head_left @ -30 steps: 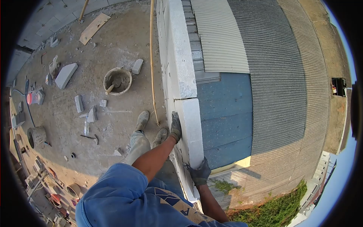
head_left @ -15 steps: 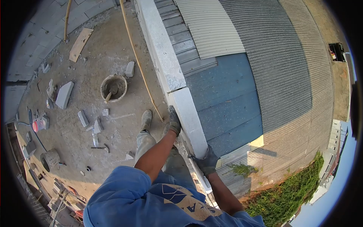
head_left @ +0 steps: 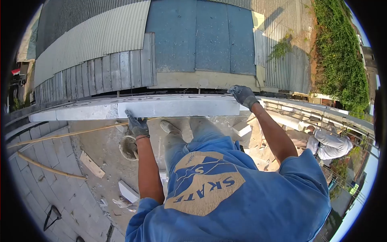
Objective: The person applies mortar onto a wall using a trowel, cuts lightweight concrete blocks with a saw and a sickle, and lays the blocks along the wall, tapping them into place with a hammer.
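Note:
A long white lightweight concrete block [head_left: 181,108] lies along the top of a wall, its left end meeting another white block [head_left: 88,112]. My left hand [head_left: 138,126], in a dark grey work glove, is at the block's near face just right of the joint, fingers apart. My right hand [head_left: 244,96], gloved as well, bends over the top at the block's right end; its fingertips are partly hidden, and its grip looks closed on that edge.
Beyond the wall lie corrugated roofing [head_left: 100,36] and blue roof panels [head_left: 173,38]. Below are a mortar bucket [head_left: 128,147], a loose block [head_left: 128,191], a board [head_left: 92,164] and a bamboo pole [head_left: 52,165]. Another person [head_left: 334,144] bends at the right, near scaffolding.
The view has turned, so the wall now runs across the picture. Both hands stay at the same block; my left hand is nearer the joint. Another person has come into view.

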The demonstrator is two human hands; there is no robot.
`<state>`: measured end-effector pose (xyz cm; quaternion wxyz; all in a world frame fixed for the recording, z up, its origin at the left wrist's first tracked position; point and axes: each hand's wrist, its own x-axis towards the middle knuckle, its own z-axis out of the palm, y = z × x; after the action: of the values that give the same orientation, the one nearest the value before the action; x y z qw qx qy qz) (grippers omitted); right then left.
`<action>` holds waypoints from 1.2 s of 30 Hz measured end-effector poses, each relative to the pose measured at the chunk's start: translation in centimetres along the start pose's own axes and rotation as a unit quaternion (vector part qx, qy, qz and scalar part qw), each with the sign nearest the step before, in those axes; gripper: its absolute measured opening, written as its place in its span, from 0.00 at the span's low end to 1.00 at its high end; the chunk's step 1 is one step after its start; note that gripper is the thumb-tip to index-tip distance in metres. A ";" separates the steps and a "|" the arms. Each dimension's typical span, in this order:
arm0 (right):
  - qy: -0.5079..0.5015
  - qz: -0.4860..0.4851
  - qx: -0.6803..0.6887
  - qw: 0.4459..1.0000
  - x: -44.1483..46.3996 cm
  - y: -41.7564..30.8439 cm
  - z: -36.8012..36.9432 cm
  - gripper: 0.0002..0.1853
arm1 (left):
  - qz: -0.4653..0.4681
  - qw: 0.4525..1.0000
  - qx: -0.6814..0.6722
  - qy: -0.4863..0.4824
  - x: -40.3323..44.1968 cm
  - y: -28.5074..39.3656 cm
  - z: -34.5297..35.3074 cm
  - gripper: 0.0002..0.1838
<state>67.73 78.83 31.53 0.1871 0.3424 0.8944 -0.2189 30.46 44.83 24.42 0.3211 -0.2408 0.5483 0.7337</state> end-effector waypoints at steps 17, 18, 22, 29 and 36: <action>0.052 0.354 0.189 0.914 -4.9 0.3 4.8 0.31 | -0.051 0.992 0.056 -0.103 4.6 1.3 -2.8 0.34; 0.052 0.351 0.190 0.915 -5.1 0.1 5.4 0.31 | -0.039 0.992 0.062 -0.106 4.5 1.3 -2.9 0.34; 0.090 0.352 0.166 0.917 -5.1 0.4 6.1 0.31 | -0.043 0.993 0.055 -0.093 5.0 1.5 -3.3 0.31; 0.043 0.355 0.180 0.916 -5.2 0.2 5.5 0.29 | -0.034 0.989 0.060 -0.134 5.0 1.4 -3.5 0.33; 0.038 0.335 0.099 0.936 -5.3 -0.4 5.1 0.34 | -0.045 0.992 0.025 -0.119 4.1 1.7 -3.2 0.29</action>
<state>72.09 73.15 29.96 0.1800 0.6473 0.7079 -0.2180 26.50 42.33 21.75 0.4228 -0.1682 0.5129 0.7279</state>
